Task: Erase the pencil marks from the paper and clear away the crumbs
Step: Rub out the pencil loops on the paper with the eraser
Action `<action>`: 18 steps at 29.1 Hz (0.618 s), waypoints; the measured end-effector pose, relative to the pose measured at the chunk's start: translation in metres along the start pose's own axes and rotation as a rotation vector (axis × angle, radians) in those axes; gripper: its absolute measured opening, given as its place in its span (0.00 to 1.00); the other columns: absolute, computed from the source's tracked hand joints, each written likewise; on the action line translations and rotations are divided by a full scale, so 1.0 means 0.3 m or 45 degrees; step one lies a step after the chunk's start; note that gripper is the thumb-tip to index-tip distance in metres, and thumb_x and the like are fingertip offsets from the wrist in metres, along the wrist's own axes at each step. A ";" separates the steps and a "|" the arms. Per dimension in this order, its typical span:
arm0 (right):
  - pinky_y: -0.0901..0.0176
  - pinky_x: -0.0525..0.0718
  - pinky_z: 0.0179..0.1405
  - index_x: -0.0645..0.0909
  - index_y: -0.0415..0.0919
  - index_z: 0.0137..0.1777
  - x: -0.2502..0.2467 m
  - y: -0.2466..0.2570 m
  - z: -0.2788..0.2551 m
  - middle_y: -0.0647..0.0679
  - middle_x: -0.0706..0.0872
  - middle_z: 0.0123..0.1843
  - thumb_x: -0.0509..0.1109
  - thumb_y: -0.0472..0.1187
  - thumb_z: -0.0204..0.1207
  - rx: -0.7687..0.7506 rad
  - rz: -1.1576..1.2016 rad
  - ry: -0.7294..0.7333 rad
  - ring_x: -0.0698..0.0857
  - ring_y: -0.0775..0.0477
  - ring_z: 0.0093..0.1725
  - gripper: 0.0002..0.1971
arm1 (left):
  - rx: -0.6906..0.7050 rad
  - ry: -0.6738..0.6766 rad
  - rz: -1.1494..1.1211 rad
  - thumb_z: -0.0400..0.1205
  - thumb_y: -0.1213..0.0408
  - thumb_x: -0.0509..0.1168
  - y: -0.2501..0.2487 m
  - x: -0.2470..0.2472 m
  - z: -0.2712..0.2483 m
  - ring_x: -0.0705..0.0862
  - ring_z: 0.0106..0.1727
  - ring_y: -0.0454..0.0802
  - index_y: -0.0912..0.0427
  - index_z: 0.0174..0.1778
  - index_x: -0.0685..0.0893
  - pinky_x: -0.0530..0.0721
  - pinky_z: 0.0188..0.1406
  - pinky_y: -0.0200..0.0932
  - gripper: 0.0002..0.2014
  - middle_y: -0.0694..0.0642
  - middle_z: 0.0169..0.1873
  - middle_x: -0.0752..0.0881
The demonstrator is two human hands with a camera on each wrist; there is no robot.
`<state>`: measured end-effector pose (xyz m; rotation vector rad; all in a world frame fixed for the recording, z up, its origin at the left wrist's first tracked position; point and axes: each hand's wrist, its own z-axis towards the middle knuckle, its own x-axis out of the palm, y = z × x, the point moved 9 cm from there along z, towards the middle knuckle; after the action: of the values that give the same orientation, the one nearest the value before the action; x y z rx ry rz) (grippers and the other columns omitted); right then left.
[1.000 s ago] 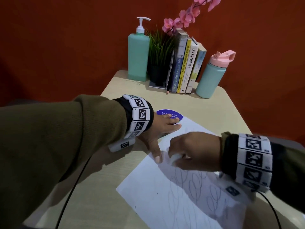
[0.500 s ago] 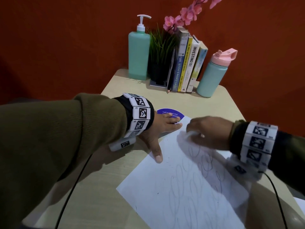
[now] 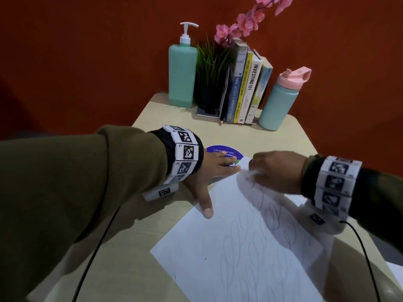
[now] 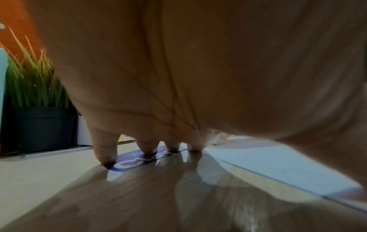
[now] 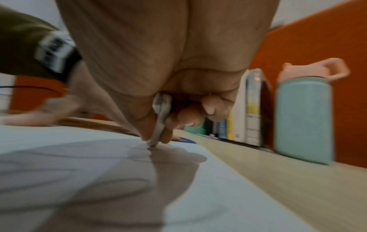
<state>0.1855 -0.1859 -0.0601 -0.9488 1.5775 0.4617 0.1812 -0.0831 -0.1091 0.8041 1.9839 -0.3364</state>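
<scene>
Two hands are down on the paper (image 3: 229, 253), which lies flat on the surface (image 3: 122, 247) right in front of you, faint pencil loops (image 3: 250, 240) covering it. Your left hand (image 3: 209, 171) is spread flat, thumb pressing the paper's left edge, fingers (image 4: 105, 150) reaching onto the purple sticker (image 3: 224, 151). Your right hand (image 3: 277, 171) pinches a small white eraser (image 5: 161, 122), its tip touching the paper near the far corner. Beyond stand a pump bottle (image 3: 182, 73), a potted plant (image 3: 210, 83), books (image 3: 246, 88) and a water bottle (image 3: 281, 99).
</scene>
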 end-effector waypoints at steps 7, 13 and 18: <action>0.53 0.82 0.52 0.78 0.51 0.60 0.018 0.010 0.009 0.52 0.80 0.58 0.56 0.53 0.83 0.024 -0.007 0.139 0.81 0.48 0.57 0.13 | 0.004 0.002 -0.022 0.62 0.24 0.70 -0.004 -0.003 -0.003 0.33 0.85 0.50 0.48 0.85 0.33 0.41 0.81 0.61 0.68 0.49 0.85 0.33; 0.48 0.83 0.47 0.81 0.48 0.53 0.035 -0.100 0.034 0.50 0.72 0.48 0.59 0.54 0.82 0.206 -0.096 0.176 0.79 0.44 0.49 0.13 | -0.020 0.076 0.041 0.66 0.27 0.69 -0.026 -0.047 -0.013 0.37 0.86 0.51 0.50 0.86 0.37 0.45 0.82 0.61 0.64 0.49 0.86 0.36; 0.55 0.79 0.46 0.80 0.48 0.59 0.024 -0.041 0.011 0.50 0.79 0.52 0.66 0.50 0.80 0.159 0.119 0.173 0.78 0.49 0.46 0.12 | -0.049 -0.080 0.016 0.70 0.23 0.61 -0.074 -0.075 0.008 0.42 0.87 0.51 0.56 0.87 0.43 0.47 0.82 0.68 0.60 0.51 0.87 0.39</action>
<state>0.1973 -0.1930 -0.0653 -0.8279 1.7583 0.3655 0.1760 -0.1100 -0.0933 0.7726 1.9207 -0.3117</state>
